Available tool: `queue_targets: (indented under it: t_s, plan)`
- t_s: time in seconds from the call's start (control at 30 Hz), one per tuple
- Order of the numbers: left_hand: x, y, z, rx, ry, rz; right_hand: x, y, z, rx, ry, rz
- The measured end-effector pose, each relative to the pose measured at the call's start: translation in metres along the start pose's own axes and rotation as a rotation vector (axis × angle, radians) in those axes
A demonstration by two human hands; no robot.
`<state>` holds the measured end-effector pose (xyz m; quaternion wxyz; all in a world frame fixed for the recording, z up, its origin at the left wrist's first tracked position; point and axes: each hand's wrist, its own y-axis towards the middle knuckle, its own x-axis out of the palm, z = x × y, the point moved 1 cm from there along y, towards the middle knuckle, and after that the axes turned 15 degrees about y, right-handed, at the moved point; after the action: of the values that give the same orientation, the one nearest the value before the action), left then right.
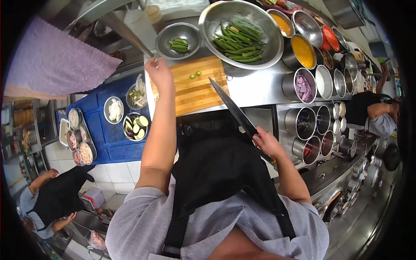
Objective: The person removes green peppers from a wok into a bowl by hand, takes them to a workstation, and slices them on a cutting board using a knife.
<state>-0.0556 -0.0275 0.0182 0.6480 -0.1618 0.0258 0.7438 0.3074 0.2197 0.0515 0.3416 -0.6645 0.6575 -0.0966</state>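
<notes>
My right hand (265, 141) is closed round the handle of a large kitchen knife (232, 105). The blade slants up and left, its tip over the right part of the wooden cutting board (186, 97). Two small green okra pieces (195, 75) lie on the board. At the board's upper left corner, my left hand (159, 73) has its fingers curled together; whatever they hold, if anything, is hidden. Just beyond it, a small steel bowl (162, 39) holds several trimmed okra pods (178, 44). Whole okra (242, 45) fill part of a big steel bowl (274, 32).
Steel pots stand at right, one with chopped purple onion (304, 88), another with yellow liquid (302, 51). On the blue surface (97, 143) at left are bowls of sliced eggplant (136, 126) and white pieces (115, 110). Other people (56, 199) stand at lower left and far right.
</notes>
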Motion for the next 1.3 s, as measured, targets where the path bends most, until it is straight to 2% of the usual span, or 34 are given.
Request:
queue_targets:
  t_s: [0.03, 0.07, 0.13, 0.17, 0.2, 0.3, 0.4, 0.5, 0.57, 0.63, 0.77, 0.83, 0.9, 0.97, 1.07, 1.13, 1.23, 1.3]
  plan:
    - [0.011, -0.011, 0.011, 0.321, 0.112, 0.145, -0.003, -0.003, 0.003, -0.016, -0.022, 0.000]
    - [0.031, -0.013, 0.026, 0.533, 0.255, 0.052, -0.004, -0.001, 0.017, -0.048, -0.036, 0.014]
    - [0.078, -0.029, 0.075, 0.708, 0.395, -0.295, -0.010, -0.002, 0.013, -0.052, -0.060, -0.002]
    - [0.106, -0.028, 0.088, 0.873, 0.514, -0.405, -0.012, 0.001, 0.011, -0.057, -0.093, -0.015]
    - [0.128, -0.033, 0.102, 0.943, 0.653, -0.528, -0.015, 0.004, 0.011, -0.056, -0.087, -0.008]
    - [0.192, -0.041, 0.100, 0.787, 1.228, -0.757, -0.023, 0.012, 0.008, -0.092, -0.193, -0.042]
    - [0.225, -0.037, 0.071, 0.808, 1.310, -0.693, -0.030, 0.013, -0.002, -0.073, -0.266, -0.097]
    - [0.225, -0.040, 0.062, 0.846, 1.249, -0.575, -0.035, 0.014, 0.004, -0.095, -0.268, -0.106]
    - [0.240, -0.016, 0.046, 0.888, 1.210, -0.608, -0.039, 0.015, 0.006, -0.092, -0.264, -0.103]
    - [0.235, -0.007, 0.051, 0.809, 1.232, -0.687, -0.040, 0.018, 0.010, -0.094, -0.261, -0.113]
    - [0.199, -0.006, 0.062, 0.690, 1.159, -0.593, -0.051, 0.029, 0.020, -0.112, -0.246, -0.116]
    - [0.193, -0.008, 0.059, 0.659, 1.200, -0.637, -0.049, 0.034, 0.018, -0.120, -0.228, -0.137]
    - [0.202, -0.011, 0.057, 0.858, 1.148, -0.612, -0.050, 0.044, 0.015, -0.119, -0.203, -0.132]
    - [0.212, -0.025, 0.059, 0.920, 1.028, -0.480, -0.049, 0.053, 0.013, -0.142, -0.226, -0.141]
    - [0.234, -0.031, 0.065, 0.886, 1.043, -0.474, -0.049, 0.056, 0.000, -0.085, -0.208, -0.154]
    - [0.250, -0.029, 0.070, 0.712, 1.199, -0.701, -0.046, 0.055, 0.003, -0.080, -0.229, -0.156]
    - [0.258, -0.029, 0.062, 0.759, 1.279, -0.607, -0.046, 0.052, 0.000, -0.058, -0.277, -0.152]
    - [0.262, -0.026, 0.059, 0.736, 1.291, -0.627, -0.045, 0.049, 0.004, -0.065, -0.298, -0.143]
